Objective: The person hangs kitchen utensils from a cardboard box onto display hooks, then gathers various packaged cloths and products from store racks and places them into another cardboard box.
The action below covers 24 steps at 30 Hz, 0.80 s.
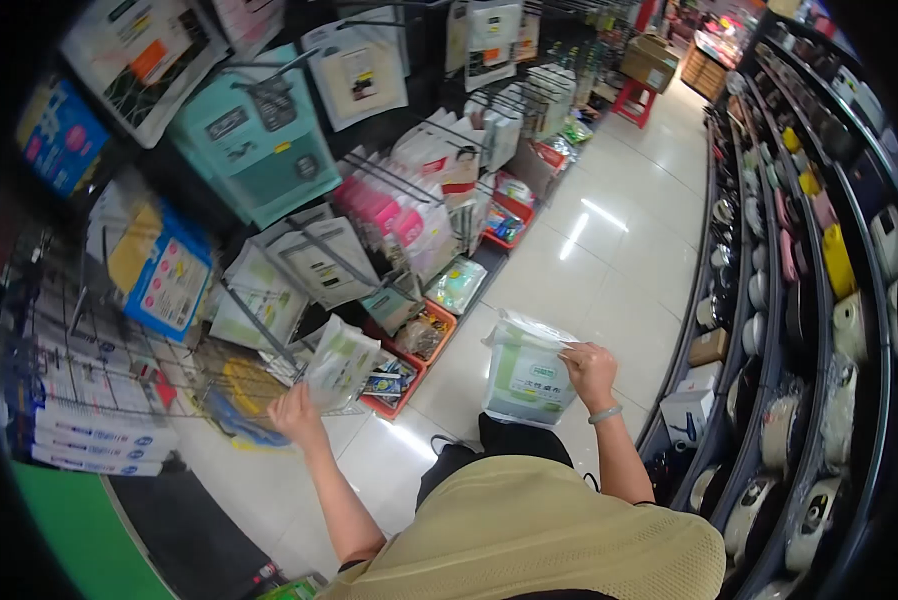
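Note:
My right hand (591,374) is closed on the upper right edge of a green and white plastic packet (531,375), which hangs upright over the floor in front of my body. My left hand (298,418) is raised at the rack, its fingers closed at the lower left edge of a similar green and white packet (341,362). That packet is tilted, close to the end of a metal hook (267,325). More light green packets (259,297) hang on the hooks just behind it.
Hooks with hanging packs (354,75) fill the left side, above orange baskets (424,335). Shelves of pans and boxes (759,300) line the right. A red stool (633,102) bearing a cardboard box (650,62) stands up the tiled aisle (609,220).

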Motion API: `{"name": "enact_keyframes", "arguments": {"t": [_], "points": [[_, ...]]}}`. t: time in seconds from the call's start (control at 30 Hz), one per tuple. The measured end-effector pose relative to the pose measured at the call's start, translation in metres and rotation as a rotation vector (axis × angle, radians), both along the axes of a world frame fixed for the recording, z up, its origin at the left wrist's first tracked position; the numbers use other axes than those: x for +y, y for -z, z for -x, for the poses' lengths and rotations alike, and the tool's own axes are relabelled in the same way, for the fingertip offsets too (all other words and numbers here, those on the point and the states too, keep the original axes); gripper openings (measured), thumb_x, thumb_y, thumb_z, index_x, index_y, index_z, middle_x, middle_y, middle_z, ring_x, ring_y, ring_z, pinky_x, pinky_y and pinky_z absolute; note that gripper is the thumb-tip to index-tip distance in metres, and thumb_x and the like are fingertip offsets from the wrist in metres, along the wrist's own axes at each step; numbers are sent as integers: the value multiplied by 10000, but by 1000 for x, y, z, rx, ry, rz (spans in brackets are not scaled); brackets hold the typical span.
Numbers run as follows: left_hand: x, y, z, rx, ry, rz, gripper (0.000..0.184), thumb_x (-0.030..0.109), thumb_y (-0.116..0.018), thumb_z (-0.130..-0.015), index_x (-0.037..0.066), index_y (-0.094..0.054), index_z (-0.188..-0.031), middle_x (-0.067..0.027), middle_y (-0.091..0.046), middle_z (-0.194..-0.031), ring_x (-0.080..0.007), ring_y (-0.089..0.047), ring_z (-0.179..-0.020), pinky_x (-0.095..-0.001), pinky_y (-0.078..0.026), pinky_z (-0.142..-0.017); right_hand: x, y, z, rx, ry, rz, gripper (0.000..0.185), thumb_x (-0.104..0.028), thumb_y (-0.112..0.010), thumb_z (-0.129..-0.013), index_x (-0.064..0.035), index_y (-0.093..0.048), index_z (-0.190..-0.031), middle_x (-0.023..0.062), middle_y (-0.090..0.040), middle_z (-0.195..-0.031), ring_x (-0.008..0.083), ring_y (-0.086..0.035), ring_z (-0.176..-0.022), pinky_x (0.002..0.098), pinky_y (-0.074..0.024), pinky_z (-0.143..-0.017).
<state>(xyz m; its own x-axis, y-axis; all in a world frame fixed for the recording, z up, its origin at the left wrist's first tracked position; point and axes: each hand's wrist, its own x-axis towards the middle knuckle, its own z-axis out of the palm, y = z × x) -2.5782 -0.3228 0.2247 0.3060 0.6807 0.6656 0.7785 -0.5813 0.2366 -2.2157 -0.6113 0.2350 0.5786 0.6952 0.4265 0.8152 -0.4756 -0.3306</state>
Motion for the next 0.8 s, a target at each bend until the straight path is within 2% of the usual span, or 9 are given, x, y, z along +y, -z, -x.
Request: {"name": "enact_keyframes", "arguments": {"t": [0.17,0.27,0.4,0.6,0.8], "points": [[-44,-11,-15,-2,99,11,45,31,-615,-766,37,-650,-795,-72,-640,-749,-222,-575,-657,-349,-414,-700,-37,14,-29,83,193,29,54,-116,-672,-666,-137,-704,-704,15,-676,-812,221,-611,-688,349,-482,-606],[-57,-28,-41,23,180,4,58,15,-633,-736,38,-646,-788,-76,-632,-732,-225,-573,-654,-353,-416,-670,-58,31,-56,65,315,62,50,-111,-672,-649,-143,-697,-679,21,-662,-753,233,-621,-699,340,-489,-609],[-47,-40,-87,171,246,48,48,51,-636,-719,51,-644,-766,-90,-619,-702,-249,-571,-652,-370,-420,-653,-88,44,-96,83,413,-41,80,-109,-667,-643,-170,-705,-678,22,-665,-758,228,-623,-689,340,-496,-604],[-53,-70,-217,213,332,223,42,117,-640,-718,80,-649,-737,-122,-607,-656,-300,-580,-620,-397,-435,-600,-117,47,-150,177,502,-22,89,-137,-659,-666,-177,-720,-717,28,-672,-779,223,-634,-704,341,-497,-603],[-64,-52,-353,333,505,432,66,155,-642,-729,89,-643,-739,-129,-620,-695,-327,-600,-648,-429,-446,-580,-149,50,-191,228,629,-23,89,-177,-647,-677,-171,-720,-729,33,-670,-781,232,-636,-723,341,-493,-603]]}}
